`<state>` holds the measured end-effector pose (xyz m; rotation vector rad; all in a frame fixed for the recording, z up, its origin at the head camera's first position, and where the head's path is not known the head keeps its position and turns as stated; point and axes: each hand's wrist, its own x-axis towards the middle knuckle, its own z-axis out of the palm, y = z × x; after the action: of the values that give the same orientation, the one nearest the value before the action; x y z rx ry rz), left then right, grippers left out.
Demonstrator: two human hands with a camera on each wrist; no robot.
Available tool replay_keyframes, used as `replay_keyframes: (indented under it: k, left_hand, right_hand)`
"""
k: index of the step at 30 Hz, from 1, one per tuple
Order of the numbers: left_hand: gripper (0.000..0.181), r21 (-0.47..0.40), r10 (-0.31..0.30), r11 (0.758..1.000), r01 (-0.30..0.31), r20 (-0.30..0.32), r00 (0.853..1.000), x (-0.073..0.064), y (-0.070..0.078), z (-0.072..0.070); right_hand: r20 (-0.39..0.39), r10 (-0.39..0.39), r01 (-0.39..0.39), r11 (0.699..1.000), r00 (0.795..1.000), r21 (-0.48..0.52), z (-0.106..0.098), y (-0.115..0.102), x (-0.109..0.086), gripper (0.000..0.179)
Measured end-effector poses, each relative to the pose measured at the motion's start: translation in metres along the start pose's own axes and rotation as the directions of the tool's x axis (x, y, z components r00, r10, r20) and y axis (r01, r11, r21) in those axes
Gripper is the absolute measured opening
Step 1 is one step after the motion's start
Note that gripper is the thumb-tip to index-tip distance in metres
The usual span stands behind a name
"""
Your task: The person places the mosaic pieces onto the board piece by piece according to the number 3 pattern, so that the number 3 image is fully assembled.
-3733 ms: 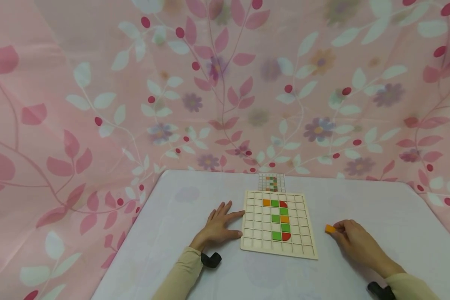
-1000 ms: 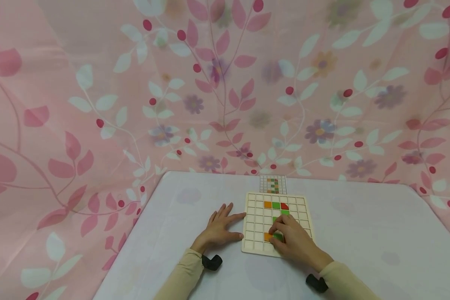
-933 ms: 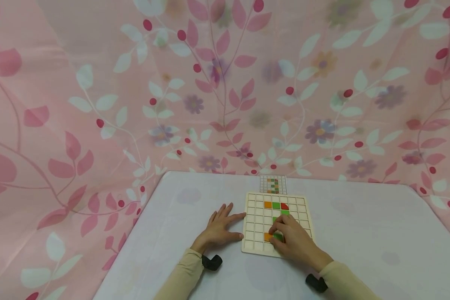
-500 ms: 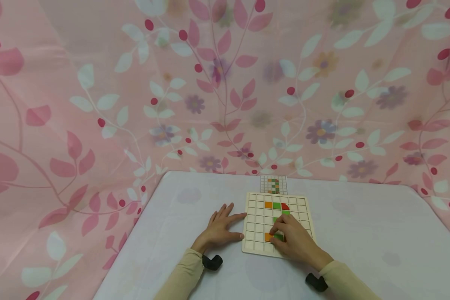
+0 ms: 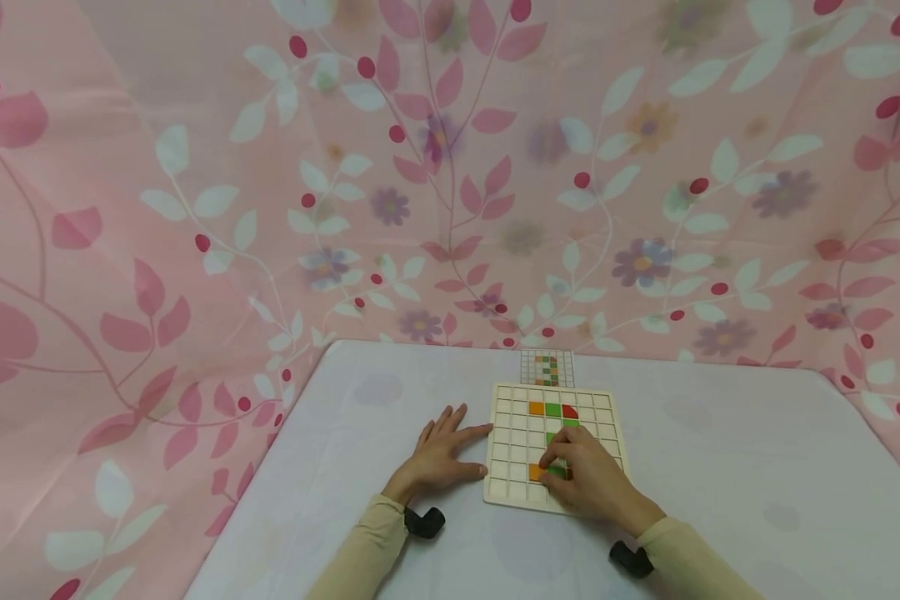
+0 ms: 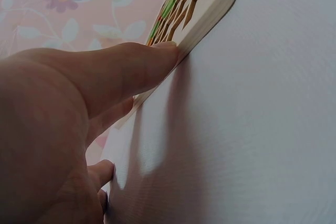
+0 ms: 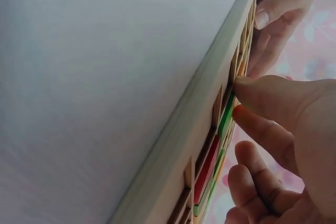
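Note:
A pale wooden grid board (image 5: 504, 492) lies on the table with orange, green and red tiles in its cells. My right hand (image 5: 592, 475) is over its lower middle, thumb and index finger pinching an orange square tile (image 5: 536, 472). That tile sits in a cell left of a green tile (image 5: 557, 472). The hand hides part of the tile pattern; a red tile (image 7: 207, 169) shows beneath it in the right wrist view. My left hand (image 5: 437, 457) rests on the table with fingers spread, its thumb and index fingertip touching the board's left edge.
Behind the board lies a small printed grid card (image 5: 527, 377) bearing a coloured pattern. White cloth covers the table (image 5: 720, 450), and a pink floral curtain (image 5: 450, 167) hangs behind it. Each wrist wears a black device (image 5: 425, 523).
From right of the board, my right hand has carried the orange tile left into a lower cell beside the green one. During the last second both hands hold nearly still.

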<state>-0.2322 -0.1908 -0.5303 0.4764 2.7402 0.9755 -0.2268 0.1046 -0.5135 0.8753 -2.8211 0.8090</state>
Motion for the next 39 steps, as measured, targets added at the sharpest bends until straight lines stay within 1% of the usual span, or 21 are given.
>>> replay_keyframes:
  k: [10, 15, 22, 25, 32, 36, 39]
  left_hand:
    - [0.069, -0.015, 0.004, 1.0, -0.004, -0.004, 1.0, 0.0003, -0.001, 0.0002]
    - [0.069, -0.007, 0.003, 1.0, -0.003, -0.003, 1.0, 0.0015, -0.0007, 0.0002]
    - [0.069, -0.015, 0.004, 1.0, -0.003, 0.02, 1.0, 0.0007, -0.0011, 0.0051]
    - [0.069, -0.004, 0.001, 1.0, -0.001, 0.022, 1.0, 0.0011, -0.0015, 0.0061]
    - [0.07, 0.011, -0.006, 1.0, 0.006, 0.024, 1.0, 0.0006, -0.0022, 0.0034]
    - [0.07, 0.013, 0.001, 1.0, -0.001, 0.019, 1.0, 0.0008, -0.0013, 0.0007]
    - [0.07, 0.008, -0.005, 1.0, 0.005, 0.019, 1.0, 0.0004, -0.0004, 0.0002]
  right_hand:
    - [0.046, 0.036, -0.038, 0.999, 0.998, 0.038, -0.0012, 0.0008, 0.0006, 0.01]
    - [0.04, 0.032, -0.033, 0.999, 0.999, 0.035, -0.0028, 0.0009, 0.0005, 0.01]
    - [0.073, 0.052, -0.054, 0.998, 0.996, 0.021, -0.0053, 0.0007, -0.0019, 0.011]
    - [0.081, 0.047, -0.048, 0.999, 0.996, 0.016, -0.0056, 0.0011, -0.0022, 0.011]
    - [0.083, 0.039, -0.039, 0.999, 0.996, 0.004, -0.0042, -0.0007, -0.0012, 0.009]
    - [0.077, 0.049, -0.05, 0.999, 0.996, 0.007, -0.0036, -0.0018, 0.0, 0.009]
    - [0.081, 0.063, -0.064, 0.998, 0.995, 0.012, -0.0032, -0.002, 0.0002, 0.009]
